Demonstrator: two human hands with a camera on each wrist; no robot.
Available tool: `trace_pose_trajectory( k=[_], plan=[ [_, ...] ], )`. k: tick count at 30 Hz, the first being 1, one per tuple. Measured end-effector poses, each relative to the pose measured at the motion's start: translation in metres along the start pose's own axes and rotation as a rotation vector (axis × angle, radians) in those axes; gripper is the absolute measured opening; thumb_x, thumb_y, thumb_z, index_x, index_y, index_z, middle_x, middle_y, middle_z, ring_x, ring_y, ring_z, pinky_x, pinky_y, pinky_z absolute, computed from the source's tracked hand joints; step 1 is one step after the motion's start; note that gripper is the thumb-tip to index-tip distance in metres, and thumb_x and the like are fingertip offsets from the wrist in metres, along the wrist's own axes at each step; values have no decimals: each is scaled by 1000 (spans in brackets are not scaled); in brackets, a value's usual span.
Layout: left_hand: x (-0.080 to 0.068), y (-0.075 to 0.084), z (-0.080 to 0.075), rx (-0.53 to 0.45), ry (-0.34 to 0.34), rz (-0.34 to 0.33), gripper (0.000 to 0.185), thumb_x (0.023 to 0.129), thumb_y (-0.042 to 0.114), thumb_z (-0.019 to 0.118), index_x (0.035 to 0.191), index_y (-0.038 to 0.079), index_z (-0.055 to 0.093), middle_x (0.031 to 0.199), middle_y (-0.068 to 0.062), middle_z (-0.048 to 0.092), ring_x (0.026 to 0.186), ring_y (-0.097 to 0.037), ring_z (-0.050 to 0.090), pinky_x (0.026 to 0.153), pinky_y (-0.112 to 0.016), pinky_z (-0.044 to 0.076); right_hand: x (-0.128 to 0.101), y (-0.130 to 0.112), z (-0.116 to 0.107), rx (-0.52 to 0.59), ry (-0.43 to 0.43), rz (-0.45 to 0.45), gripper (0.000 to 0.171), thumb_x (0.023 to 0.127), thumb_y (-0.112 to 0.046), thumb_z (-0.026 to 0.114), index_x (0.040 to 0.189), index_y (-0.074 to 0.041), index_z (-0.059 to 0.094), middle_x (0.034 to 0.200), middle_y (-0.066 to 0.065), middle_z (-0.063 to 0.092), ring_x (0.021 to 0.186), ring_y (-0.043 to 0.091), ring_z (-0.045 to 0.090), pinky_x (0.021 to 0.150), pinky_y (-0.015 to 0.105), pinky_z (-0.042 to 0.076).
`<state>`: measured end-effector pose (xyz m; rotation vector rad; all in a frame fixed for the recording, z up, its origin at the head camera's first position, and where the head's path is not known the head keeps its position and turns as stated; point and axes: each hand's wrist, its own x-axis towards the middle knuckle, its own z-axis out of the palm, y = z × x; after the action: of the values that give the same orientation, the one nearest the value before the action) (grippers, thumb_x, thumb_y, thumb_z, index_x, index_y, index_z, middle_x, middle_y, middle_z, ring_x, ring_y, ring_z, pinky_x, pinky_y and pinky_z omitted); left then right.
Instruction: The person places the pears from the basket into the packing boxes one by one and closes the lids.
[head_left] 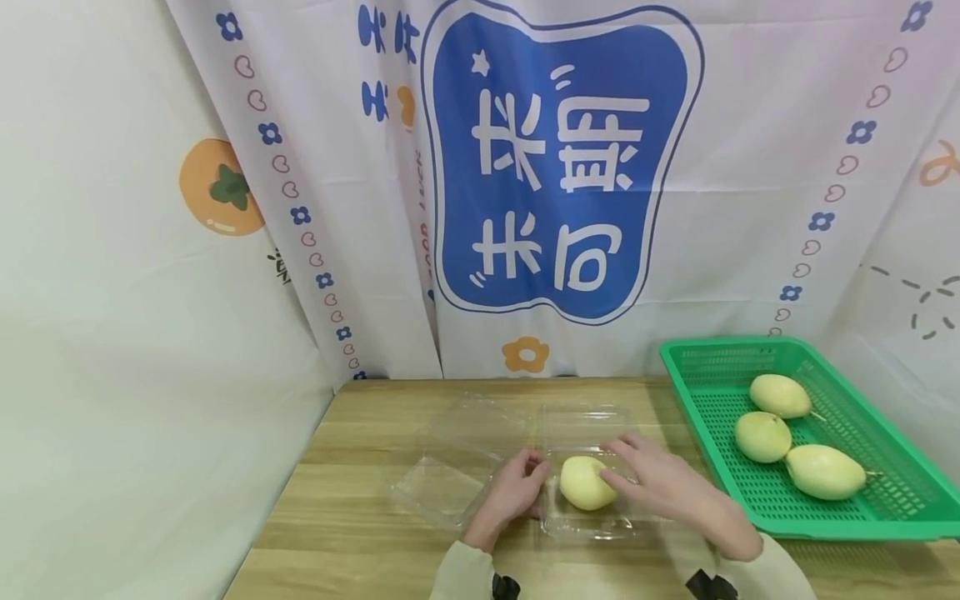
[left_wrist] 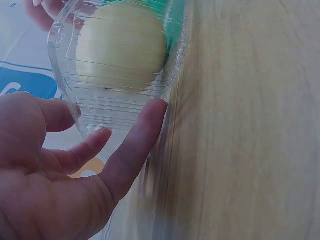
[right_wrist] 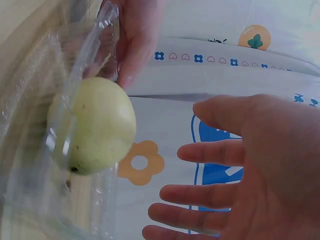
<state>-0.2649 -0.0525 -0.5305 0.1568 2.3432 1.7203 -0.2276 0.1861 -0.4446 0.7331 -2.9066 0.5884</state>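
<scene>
A clear plastic clamshell box [head_left: 588, 530] lies unfolded on the table, its lid [head_left: 442, 487] spread to the left. One pale yellow pear [head_left: 584, 483] sits inside the base. My left hand [head_left: 516, 485] is at the base's left edge; in the left wrist view its fingers [left_wrist: 138, 142] touch the ribbed wall from outside. Above the right side of the pear hovers my right hand [head_left: 663, 483]. The right wrist view shows its fingers [right_wrist: 210, 195] spread and apart from the pear [right_wrist: 102, 125], holding nothing.
A green slotted basket [head_left: 693, 433] stands at the right of the wooden table [head_left: 337, 500], holding three more pears [head_left: 825, 472]. A printed cloth [head_left: 480, 350] hangs behind the table.
</scene>
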Motion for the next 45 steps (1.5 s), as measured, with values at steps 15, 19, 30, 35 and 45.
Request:
trace_pose_trajectory(
  k=[15,19,30,35,45],
  plan=[
    [1,0,1,8,2,-2,27,99,29,56,116,9,60,96,-6,60,56,-16,60,49,-33,57,-3,14,-46,-94,-1,-36,44,98,-36,58,131,-7,59,122,14,62,110,30,62,88,48,54],
    [1,0,0,16,5,7,27,99,29,56,116,8,59,95,-7,61,55,-16,59,49,-33,57,-1,18,-54,-100,1,-42,44,98,-36,58,131,-7,59,122,13,63,109,29,62,87,47,54],
    [-1,0,0,10,-4,8,29,100,29,55,118,7,59,95,-10,62,52,-15,58,48,-33,57,4,27,-75,-129,26,-59,45,98,-32,58,132,-2,57,125,18,63,110,34,63,92,51,53],
    [-2,2,0,5,-4,5,29,100,28,55,118,6,59,97,-10,62,53,-15,58,49,-34,57,5,33,-83,-141,54,-47,43,99,-31,57,130,-1,57,126,21,62,114,41,61,94,56,51],
    [-2,2,-1,6,-10,-4,27,100,29,55,117,8,58,96,-10,61,52,-15,57,49,-34,56,5,55,-97,-121,48,3,45,100,-33,56,131,-1,56,124,21,62,111,39,62,89,54,53]
  ],
)
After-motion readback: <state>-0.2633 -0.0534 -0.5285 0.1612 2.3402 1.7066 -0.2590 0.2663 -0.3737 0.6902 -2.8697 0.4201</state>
